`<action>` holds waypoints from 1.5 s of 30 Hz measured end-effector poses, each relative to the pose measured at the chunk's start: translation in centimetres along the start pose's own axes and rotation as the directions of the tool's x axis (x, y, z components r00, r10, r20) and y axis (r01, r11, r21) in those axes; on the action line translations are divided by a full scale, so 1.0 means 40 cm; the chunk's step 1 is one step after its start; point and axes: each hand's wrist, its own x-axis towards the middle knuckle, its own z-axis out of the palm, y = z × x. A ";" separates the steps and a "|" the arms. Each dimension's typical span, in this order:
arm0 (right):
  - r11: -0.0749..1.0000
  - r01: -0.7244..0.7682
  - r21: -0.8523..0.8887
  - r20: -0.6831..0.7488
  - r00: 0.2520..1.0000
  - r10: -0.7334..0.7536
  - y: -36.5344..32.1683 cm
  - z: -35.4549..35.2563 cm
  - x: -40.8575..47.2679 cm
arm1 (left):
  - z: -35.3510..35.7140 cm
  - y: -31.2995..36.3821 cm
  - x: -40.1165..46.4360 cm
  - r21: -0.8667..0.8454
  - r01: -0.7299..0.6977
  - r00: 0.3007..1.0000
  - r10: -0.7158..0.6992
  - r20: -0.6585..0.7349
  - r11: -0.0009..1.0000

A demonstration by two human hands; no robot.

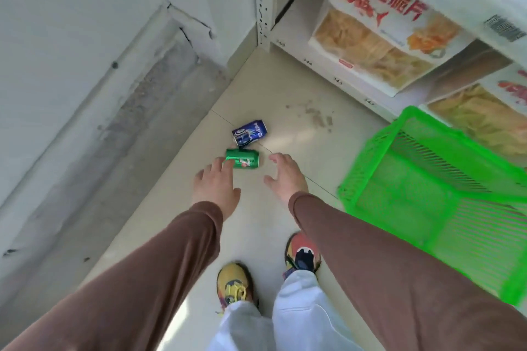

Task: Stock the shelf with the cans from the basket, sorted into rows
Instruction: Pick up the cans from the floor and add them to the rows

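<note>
While both hands reach down with spread fingers, the left hand is at the green metal can. The right hand holds nothing. A blue metal can lies beside it on the floor.

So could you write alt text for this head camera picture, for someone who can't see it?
Two open hands, left hand and right hand, reach down toward a green can and a blue can lying on their sides on the floor. A green basket sits at right, below a shelf of snack bags.

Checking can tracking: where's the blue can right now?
In the head view, the blue aluminium can lies on its side on the pale floor, just beyond the green aluminium can, left of the green plastic basket.
</note>
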 end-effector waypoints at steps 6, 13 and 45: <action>0.989 0.043 -0.138 0.034 0.999 -0.039 0.022 0.161 0.218 | 0.131 -0.075 0.141 0.010 0.000 0.999 0.001 -0.046 1.000; 0.944 0.058 -0.325 0.003 0.998 -0.060 0.045 0.287 0.313 | 0.218 -0.132 0.206 -0.024 0.011 0.999 -0.012 -0.040 1.000; 0.950 0.205 0.234 -0.700 0.714 0.018 -0.367 -1.163 -0.950 | -1.090 0.681 -0.630 0.051 -0.566 0.760 0.545 -0.353 0.823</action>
